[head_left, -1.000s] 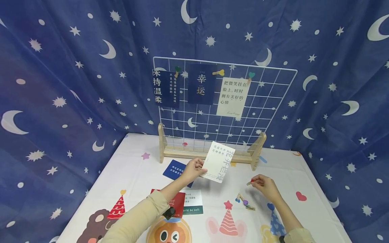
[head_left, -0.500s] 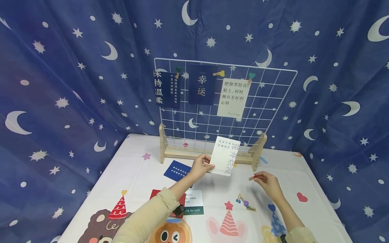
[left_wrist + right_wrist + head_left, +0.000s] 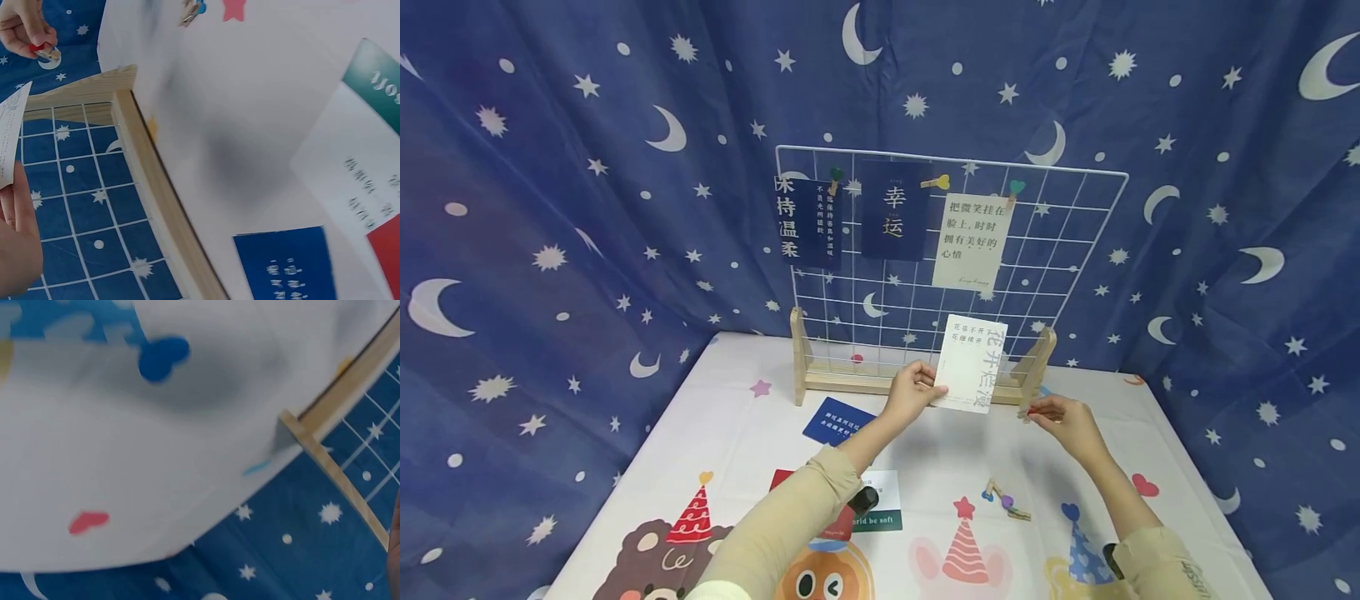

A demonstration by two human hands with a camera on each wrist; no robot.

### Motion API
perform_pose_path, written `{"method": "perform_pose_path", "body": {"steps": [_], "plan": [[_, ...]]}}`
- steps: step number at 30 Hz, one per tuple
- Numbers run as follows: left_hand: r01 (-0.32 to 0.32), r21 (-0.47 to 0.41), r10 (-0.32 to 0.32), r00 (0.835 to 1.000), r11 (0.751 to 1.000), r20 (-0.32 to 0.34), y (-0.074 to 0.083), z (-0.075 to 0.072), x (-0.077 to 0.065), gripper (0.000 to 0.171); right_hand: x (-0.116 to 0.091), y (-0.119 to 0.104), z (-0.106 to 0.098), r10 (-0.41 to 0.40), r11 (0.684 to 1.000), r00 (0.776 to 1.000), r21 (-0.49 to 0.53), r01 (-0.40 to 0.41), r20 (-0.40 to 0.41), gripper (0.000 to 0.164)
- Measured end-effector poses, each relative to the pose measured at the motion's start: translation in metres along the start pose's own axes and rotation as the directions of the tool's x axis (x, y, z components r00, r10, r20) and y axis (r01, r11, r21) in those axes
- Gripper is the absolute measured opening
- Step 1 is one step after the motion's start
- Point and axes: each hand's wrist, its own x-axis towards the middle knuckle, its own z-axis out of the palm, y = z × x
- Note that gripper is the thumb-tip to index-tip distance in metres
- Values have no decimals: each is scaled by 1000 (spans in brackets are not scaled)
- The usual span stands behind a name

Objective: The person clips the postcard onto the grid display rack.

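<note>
My left hand point(image 3: 913, 393) pinches a white card point(image 3: 967, 364) by its lower left edge, in front of the lower part of the white wire grid point(image 3: 880, 287). Off to the right, my right hand point(image 3: 1070, 423) holds a small wooden clothespin point(image 3: 1024, 414) with a red end between thumb and fingers. The left wrist view also shows this red-ended clothespin point(image 3: 47, 51) in the fingertips. Three cards hang clipped near the top of the grid: a dark blue card point(image 3: 811, 223), another blue card point(image 3: 892, 237) and a cream card point(image 3: 967, 267). Only a sliver of the right hand point(image 3: 395, 550) enters the right wrist view.
Several loose clothespins point(image 3: 1009, 503) lie on the white tablecloth point(image 3: 940, 467). A blue card point(image 3: 835, 418), a red card point(image 3: 841, 527) and a white-and-green card point(image 3: 880, 523) lie at the left. Wooden feet point(image 3: 1037, 367) support the grid.
The left hand has carried the white card up and to the right, closer to the grid. The right hand has risen slightly with the clothespin.
</note>
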Motion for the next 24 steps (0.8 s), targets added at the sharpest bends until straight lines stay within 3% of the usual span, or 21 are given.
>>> {"method": "perform_pose_path", "body": {"steps": [7,24], "plan": [[-59,48,59,998,997,4,19,6,13,22,18,-9,-26,-38,996,999,-86,36,-18,13],[-129,103,121,990,986,79,72,-1,30,23,43,-45,-74,-61,995,991,-89,51,-118,20]]}}
